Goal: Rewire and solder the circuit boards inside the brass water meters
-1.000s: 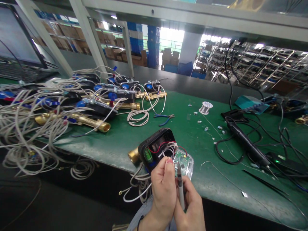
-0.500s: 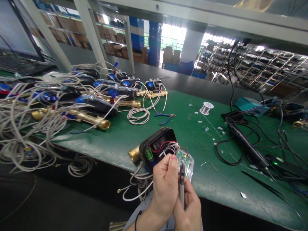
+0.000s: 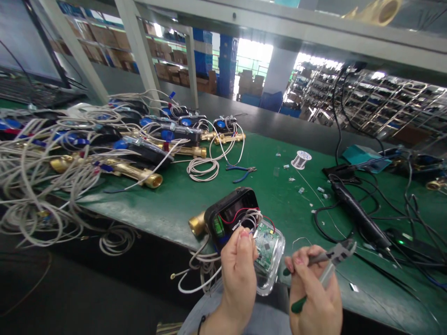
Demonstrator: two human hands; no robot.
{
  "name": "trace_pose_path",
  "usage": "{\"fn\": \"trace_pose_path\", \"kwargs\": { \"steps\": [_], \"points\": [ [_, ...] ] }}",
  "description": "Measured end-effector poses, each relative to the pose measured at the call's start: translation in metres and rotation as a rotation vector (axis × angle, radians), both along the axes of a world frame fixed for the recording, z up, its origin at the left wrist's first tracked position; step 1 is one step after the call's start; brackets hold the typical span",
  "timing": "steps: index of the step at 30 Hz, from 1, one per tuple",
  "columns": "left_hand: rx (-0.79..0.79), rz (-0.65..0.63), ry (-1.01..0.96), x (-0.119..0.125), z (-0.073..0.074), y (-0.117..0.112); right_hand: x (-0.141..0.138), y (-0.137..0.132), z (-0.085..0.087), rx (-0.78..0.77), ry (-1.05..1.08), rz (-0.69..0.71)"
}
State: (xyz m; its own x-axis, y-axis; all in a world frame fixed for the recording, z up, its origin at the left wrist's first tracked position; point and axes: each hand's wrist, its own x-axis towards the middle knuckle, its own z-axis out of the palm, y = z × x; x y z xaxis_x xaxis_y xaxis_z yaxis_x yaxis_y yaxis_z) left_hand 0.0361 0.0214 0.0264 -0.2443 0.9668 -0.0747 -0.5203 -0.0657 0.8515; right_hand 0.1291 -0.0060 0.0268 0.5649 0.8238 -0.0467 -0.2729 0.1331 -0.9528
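Observation:
My left hand (image 3: 239, 270) is closed in a pinch over the wires (image 3: 252, 217) that run from an opened black meter housing (image 3: 218, 204). Exactly which wire is between the fingertips is hidden. To its right lies a green circuit board (image 3: 267, 246) in a clear plastic cover (image 3: 279, 260), joined to the housing by red and white wires. A brass pipe end (image 3: 196, 224) sticks out left of the housing. My right hand (image 3: 314, 291) is wrapped round grey-and-green cutting pliers (image 3: 337, 253), whose jaws point right, apart from the board.
Several brass meters (image 3: 139, 172) with coiled white cables (image 3: 202, 168) crowd the left. Blue-handled pliers (image 3: 242, 172), a solder spool (image 3: 301, 159) and small clear scraps lie mid-bench. A soldering iron (image 3: 363, 214) and black tweezers (image 3: 384, 270) are at right. A shelf frame crosses overhead.
My right hand has moved right, away from the board, and the pliers now point right rather than up. More of the circuit board shows. My left hand stays at the wires.

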Motion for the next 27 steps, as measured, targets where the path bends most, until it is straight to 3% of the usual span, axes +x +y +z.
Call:
{"fn": "trace_pose_path", "kwargs": {
  "steps": [3, 9, 15, 19, 22, 25, 27],
  "points": [
    [0.022, -0.042, 0.067, 0.003, 0.001, -0.002, 0.023, -0.003, 0.0, -0.086, -0.268, 0.061],
    [0.047, -0.1, 0.169, -0.004, 0.004, -0.009, 0.078, -0.001, -0.017, -0.392, -0.974, 0.211],
    [0.181, -0.152, 0.543, -0.038, 0.006, -0.022, 0.137, 0.015, -0.04, -0.292, -1.585, 0.228],
    [0.231, -0.097, 0.703, -0.059, 0.009, -0.021, 0.168, 0.033, -0.05, -0.248, -1.758, 0.267],
    [0.254, -0.034, 0.809, -0.07, 0.008, -0.019, 0.177, 0.042, -0.05, -0.209, -1.835, 0.248],
    [0.349, -0.002, 0.988, -0.082, 0.004, -0.02, 0.166, 0.039, -0.041, -0.111, -1.865, 0.165],
    [0.427, -0.007, 1.102, -0.089, 0.0, -0.022, 0.147, 0.028, -0.034, 0.027, -1.806, 0.191]
  ]
}}
